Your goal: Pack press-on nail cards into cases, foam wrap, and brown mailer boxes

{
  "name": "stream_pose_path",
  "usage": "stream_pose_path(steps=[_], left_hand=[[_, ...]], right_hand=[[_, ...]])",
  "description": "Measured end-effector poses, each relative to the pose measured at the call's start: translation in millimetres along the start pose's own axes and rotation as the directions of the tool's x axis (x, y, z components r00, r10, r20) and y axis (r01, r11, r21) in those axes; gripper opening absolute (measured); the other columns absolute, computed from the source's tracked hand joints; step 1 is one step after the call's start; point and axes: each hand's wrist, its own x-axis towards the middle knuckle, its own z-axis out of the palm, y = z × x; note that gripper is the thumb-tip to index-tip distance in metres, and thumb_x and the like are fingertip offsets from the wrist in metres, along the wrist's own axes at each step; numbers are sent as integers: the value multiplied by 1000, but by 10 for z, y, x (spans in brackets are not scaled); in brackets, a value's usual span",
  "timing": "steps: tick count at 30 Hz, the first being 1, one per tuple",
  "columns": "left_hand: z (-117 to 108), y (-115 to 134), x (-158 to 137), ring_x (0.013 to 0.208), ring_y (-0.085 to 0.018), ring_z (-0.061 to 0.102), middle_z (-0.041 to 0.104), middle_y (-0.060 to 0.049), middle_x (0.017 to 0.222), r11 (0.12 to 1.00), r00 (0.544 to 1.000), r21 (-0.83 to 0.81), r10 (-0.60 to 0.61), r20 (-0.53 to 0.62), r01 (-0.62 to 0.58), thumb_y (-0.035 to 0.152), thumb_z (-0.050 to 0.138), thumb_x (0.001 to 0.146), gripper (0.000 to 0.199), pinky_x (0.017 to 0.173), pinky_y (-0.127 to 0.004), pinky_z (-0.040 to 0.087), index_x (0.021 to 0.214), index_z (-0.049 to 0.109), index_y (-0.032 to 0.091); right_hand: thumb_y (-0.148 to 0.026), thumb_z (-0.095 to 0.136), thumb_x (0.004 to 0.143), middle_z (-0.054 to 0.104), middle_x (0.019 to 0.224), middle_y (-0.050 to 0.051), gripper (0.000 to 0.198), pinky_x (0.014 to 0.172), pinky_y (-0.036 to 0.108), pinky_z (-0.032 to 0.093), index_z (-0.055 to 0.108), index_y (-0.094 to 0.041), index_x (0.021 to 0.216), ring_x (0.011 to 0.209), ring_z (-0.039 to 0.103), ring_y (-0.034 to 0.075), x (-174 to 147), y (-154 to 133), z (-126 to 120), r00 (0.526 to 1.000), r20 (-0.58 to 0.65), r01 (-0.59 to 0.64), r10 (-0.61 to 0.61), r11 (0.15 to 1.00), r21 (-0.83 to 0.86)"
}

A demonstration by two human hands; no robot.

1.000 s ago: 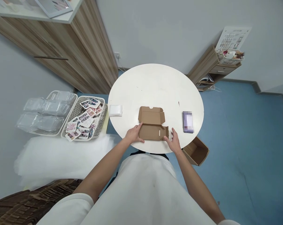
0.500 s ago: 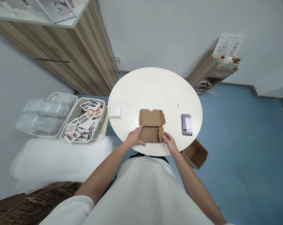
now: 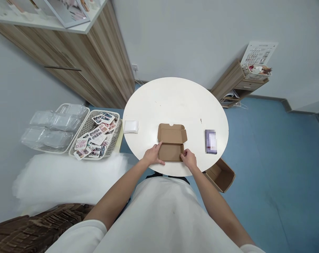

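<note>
A small brown cardboard box [image 3: 170, 153] lies on the white oval table [image 3: 180, 102] near its front edge, its lid [image 3: 172, 134] folded back away from me. The inside of the box looks bare. My left hand [image 3: 152, 155] grips the left side wall, with the thumb along the near edge and the fingers at the far corner. My right hand [image 3: 189, 159] is closed on the right side wall, fingertips over its top edge. On the table a white packet [image 3: 131, 127] lies to the left and a purple item [image 3: 210, 141], blurred out, to the right.
Left of the table stand a basket [image 3: 114, 140] of cards with press-on nails and a basket of clear plastic packs [image 3: 53, 123]. White sheeting [image 3: 69, 179] lies in front of them. An open carton [image 3: 221, 175] stands on the floor at the table's right. A wooden cabinet [image 3: 106, 52] rises behind left.
The right end flap of the box has been folded down inside against the wall. My right hand has moved a little left onto that wall; my left hand keeps its hold.
</note>
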Motion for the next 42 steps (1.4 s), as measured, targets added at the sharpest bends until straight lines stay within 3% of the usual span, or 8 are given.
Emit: stream_pose_path(steps=[10, 15, 19, 22, 24, 29, 37, 42], left_hand=[[23, -12, 1, 96, -31, 53, 45, -12, 116, 1000, 1000, -2, 4, 4, -4, 56, 71, 46, 119, 69, -33, 42, 138, 1, 26], [66, -27, -56, 96, -31, 54, 45, -12, 115, 999, 999, -37, 31, -16, -31, 54, 69, 52, 116, 72, -34, 42, 138, -2, 26], [170, -47, -209, 100, -27, 52, 39, -13, 123, 973, 995, -227, 20, -99, -42, 55, 61, 63, 106, 78, -36, 42, 138, -7, 25], [300, -69, -323, 98, -22, 52, 35, -13, 127, 893, 985, -450, -90, -150, 13, 54, 53, 71, 92, 81, -35, 43, 139, -1, 23], [388, -78, -357, 95, -19, 53, 39, -14, 124, 816, 974, -574, -178, -142, 66, 52, 48, 76, 75, 79, -34, 44, 137, 16, 20], [476, -15, -249, 93, -18, 53, 48, -12, 118, 661, 973, -750, -198, -123, 40, 46, 47, 79, 54, 79, -33, 45, 124, 40, 18], [358, 390, 237, 105, -21, 49, 46, -10, 125, 622, 976, -783, -167, -136, -3, 44, 50, 78, 53, 91, -36, 38, 124, 42, 19], [349, 579, 419, 115, -24, 41, 37, -10, 134, 609, 971, -792, -210, -111, 42, 45, 52, 77, 60, 89, -36, 39, 130, 34, 22]], right_hand=[[-26, 42, 77, 58, 74, 2, 8, 50, 24, 28, 46, -22, 82, 63, 53, 16, -8, -80, 15, 999, 11, -30, 32, 989, -143], [-38, 43, 79, 61, 87, 4, 28, 56, 26, 35, 48, -21, 101, 75, 56, 19, -86, -48, -11, 998, 61, -22, 23, 1000, -22], [-46, 46, 77, 58, 104, 8, 49, 69, 30, 41, 42, -20, 118, 85, 56, 19, -197, 52, 12, 999, 34, 29, -35, 985, 169], [-46, 48, 75, 55, 107, 9, 55, 71, 31, 43, 39, -20, 123, 74, 57, 16, -276, 153, 59, 998, 37, 34, -51, 936, 350], [-44, 50, 74, 53, 110, 8, 56, 70, 32, 46, 38, -21, 124, 65, 56, 13, -311, 209, 86, 996, 62, 31, -66, 891, 453], [-36, 53, 71, 46, 119, 8, 60, 69, 32, 48, 33, -22, 126, 66, 56, 11, -282, 274, 79, 984, 124, 25, -131, 779, 627], [-25, 55, 66, 38, 131, 8, 70, 85, 37, 45, 28, -26, 131, 99, 54, 19, 46, 488, -87, 991, 82, 0, -104, 616, 788], [-23, 53, 67, 36, 132, 7, 73, 91, 38, 42, 23, -27, 133, 107, 50, 20, 244, 598, -133, 989, 75, 13, -129, 576, 818]])
